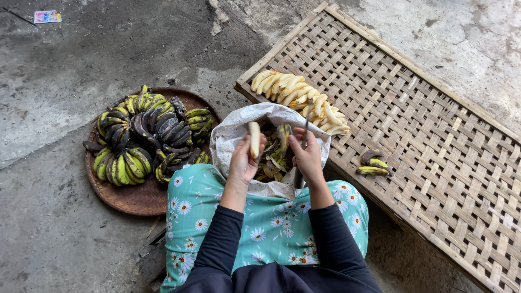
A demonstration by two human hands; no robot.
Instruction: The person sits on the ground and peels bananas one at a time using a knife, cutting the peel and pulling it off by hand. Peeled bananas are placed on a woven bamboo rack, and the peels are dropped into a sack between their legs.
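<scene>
My left hand (242, 160) holds a pale peeled banana (254, 138) upright over a white sack (233, 133) that rests on my lap. My right hand (307, 157) grips a thin knife (304, 142), its blade pointing up and away from me, and pinches a strip of yellow-green peel (283, 137). The sack holds banana peels (271, 163). Just beyond it, a row of peeled bananas (297, 97) lies on the near corner of a woven bamboo tray (412, 125).
A round woven tray (130, 198) at my left carries several bunches of dark green-yellow bananas (142, 138). Two unpeeled bananas (373, 163) lie on the bamboo tray at right. Bare concrete floor (49, 97) surrounds everything. My teal flowered skirt (271, 222) covers my knees.
</scene>
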